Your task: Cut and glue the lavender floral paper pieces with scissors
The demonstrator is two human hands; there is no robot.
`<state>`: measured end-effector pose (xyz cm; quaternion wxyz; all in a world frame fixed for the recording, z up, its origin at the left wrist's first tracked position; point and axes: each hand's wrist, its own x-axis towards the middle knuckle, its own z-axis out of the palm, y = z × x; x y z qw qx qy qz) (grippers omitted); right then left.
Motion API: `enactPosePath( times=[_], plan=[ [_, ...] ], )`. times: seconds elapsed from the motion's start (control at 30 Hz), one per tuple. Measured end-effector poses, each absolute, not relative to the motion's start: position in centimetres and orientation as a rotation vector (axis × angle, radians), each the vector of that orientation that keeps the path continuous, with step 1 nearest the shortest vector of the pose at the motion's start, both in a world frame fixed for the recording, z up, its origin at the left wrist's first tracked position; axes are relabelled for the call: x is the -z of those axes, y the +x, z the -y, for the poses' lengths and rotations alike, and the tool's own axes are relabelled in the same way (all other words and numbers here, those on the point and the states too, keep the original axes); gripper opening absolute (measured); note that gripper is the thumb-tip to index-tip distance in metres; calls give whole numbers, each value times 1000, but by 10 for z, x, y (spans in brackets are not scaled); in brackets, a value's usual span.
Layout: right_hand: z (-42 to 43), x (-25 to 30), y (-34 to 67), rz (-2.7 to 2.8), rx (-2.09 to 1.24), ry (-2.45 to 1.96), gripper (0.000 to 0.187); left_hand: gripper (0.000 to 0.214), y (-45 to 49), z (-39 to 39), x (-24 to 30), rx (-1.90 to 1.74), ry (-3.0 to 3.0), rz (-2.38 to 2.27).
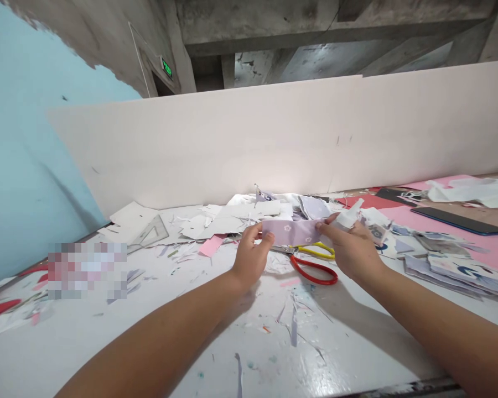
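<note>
Paper strip (292,232): lilac, small white flowers. Scissors (283,249): one red loop handle, one yellow. Paper sheet (473,243): pink. Surface (216,354): white, flecked teal and orange. Partition board (232,143): pinkish white. Wall (25,166): pale blue. Exit sign (166,67): green.

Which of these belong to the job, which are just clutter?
Job: left hand and right hand pinching a lilac flower-print paper strip; white plastic piece at right hand; red-and-yellow-handled scissors.
Clutter: smartphone, clear set square, pink card, paper scraps.
</note>
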<state>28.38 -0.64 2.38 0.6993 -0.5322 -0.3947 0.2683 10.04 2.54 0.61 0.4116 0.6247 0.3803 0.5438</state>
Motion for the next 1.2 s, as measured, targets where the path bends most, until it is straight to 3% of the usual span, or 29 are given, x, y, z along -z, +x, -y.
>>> enactPosePath(
  times=[0.67, 0.8, 0.87, 1.2],
  plan=[
    [16, -26, 275, 1098, -464, -1358, 20, 26, 99, -35, -7, -1262, 1532, -914],
    [6, -22, 281, 911, -635, -1317, 23, 75, 94, -33, -12, -1136, 1605, -811],
    [3, -23, 282, 811, -732, -1294, 23, 86, 92, -32, -15, -1085, 1675, -773],
    [0, -23, 278, 745, -959, -1198, 28, 59, 89, -40, -22, -883, 1552, -896]
  ],
)
